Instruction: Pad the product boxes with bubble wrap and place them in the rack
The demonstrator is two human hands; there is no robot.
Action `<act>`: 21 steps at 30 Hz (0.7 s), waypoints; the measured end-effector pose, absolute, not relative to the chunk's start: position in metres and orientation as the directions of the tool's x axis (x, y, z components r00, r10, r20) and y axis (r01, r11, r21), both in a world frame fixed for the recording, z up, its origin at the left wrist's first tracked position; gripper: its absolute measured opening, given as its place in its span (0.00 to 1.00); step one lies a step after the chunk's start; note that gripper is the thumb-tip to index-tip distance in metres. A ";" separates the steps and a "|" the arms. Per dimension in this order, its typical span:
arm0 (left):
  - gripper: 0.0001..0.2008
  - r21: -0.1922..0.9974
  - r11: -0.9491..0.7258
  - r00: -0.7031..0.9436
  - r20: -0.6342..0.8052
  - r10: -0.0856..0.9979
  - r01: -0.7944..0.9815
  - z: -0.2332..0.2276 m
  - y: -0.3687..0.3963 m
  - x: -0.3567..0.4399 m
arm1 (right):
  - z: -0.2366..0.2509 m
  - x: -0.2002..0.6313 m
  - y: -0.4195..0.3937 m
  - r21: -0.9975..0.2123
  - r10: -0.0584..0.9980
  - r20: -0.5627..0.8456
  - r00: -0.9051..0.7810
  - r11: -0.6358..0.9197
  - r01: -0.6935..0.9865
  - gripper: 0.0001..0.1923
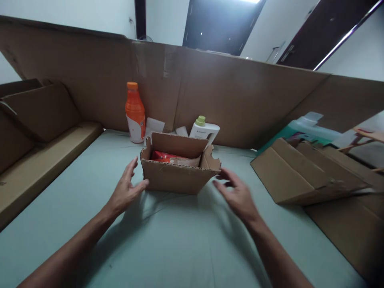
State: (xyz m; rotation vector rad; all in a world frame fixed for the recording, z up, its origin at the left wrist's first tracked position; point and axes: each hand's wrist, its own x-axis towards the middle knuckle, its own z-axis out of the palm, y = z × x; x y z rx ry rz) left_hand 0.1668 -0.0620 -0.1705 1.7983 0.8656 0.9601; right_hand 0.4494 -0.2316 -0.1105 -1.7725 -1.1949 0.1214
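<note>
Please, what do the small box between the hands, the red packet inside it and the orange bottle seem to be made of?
Small box: matte brown corrugated cardboard, as its ragged, layered cut edges suggest.
Red packet: probably thin, slightly shiny plastic film, judging by its creases, though little of it shows.
Orange bottle: likely smooth plastic with a slight gloss, judging by its moulded, tapering shape.
</note>
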 end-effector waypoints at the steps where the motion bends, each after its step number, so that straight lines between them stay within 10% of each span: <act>1: 0.40 0.951 -0.286 0.482 0.197 0.854 0.118 -0.175 -0.059 0.177 | -0.128 0.447 -0.225 -0.772 0.819 0.323 0.474 -0.062 0.632 0.22; 15: 0.31 0.979 -0.064 0.144 0.036 0.989 0.192 -0.162 -0.125 0.086 | -0.159 0.334 -0.228 -0.819 0.895 0.302 0.327 0.068 0.570 0.17; 21: 0.27 0.989 -0.144 0.326 0.124 0.937 0.037 -0.161 -0.141 0.132 | -0.140 0.363 -0.266 -0.765 0.808 0.299 0.507 -0.115 0.634 0.18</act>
